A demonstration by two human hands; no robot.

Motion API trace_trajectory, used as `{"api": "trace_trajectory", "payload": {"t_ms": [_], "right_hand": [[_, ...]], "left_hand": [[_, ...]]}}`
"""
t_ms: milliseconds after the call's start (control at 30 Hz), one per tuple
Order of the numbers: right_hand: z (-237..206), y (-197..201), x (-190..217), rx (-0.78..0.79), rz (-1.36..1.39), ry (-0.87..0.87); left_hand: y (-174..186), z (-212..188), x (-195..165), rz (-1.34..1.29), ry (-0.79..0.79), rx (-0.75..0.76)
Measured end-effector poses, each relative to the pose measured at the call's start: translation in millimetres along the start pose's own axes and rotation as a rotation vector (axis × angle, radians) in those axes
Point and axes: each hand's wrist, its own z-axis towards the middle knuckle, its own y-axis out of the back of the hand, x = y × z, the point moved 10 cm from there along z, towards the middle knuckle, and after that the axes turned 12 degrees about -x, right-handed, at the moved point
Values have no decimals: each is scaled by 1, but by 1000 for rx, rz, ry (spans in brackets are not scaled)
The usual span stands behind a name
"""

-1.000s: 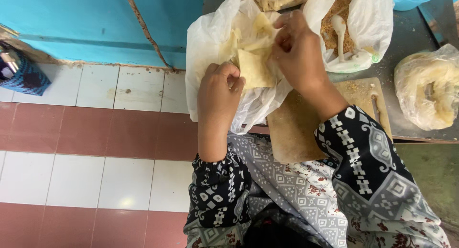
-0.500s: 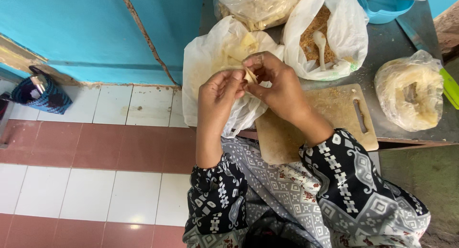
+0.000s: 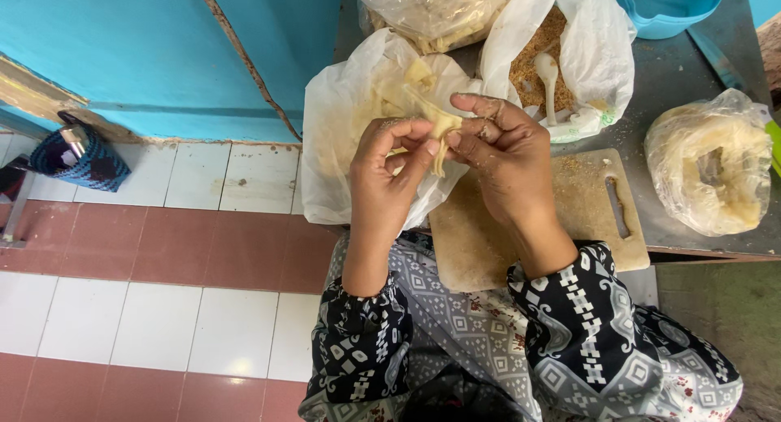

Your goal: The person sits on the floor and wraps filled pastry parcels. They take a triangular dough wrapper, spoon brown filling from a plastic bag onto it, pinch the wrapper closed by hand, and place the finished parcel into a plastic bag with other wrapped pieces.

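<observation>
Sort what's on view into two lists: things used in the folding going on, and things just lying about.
In use:
- left hand and right hand, both pinching the folded pastry wrapper
- white bag of wrappers
- bag of brown crumb filling with its white spoon
- wooden cutting board

Lying about:
- blue tub
- clear tied bag
- checked pouch

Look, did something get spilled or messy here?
Yes. Brown crumbs are scattered over the wooden cutting board and stick to the right hand. The cutting board also hangs over the table's edge, toward the person's lap.

Blue bowl (image 3: 667,11), perhaps plastic; woven pouch (image 3: 77,158).
</observation>
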Motion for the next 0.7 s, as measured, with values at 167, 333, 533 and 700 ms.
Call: {"api": "trace_trajectory", "payload": {"t_ms": [167, 333, 533, 700], "right_hand": [[-4, 10, 10, -89, 36, 29], [-12, 11, 24, -91, -48, 106], [-11, 17, 26, -121, -41, 169], [-10, 25, 33, -157, 151, 176]], "left_hand": [[-15, -4, -14, -29, -93, 113], [-16, -7, 2, -155, 21, 54], [-14, -11, 32, -236, 151, 28], [10, -5, 55, -482, 320, -262]]}}
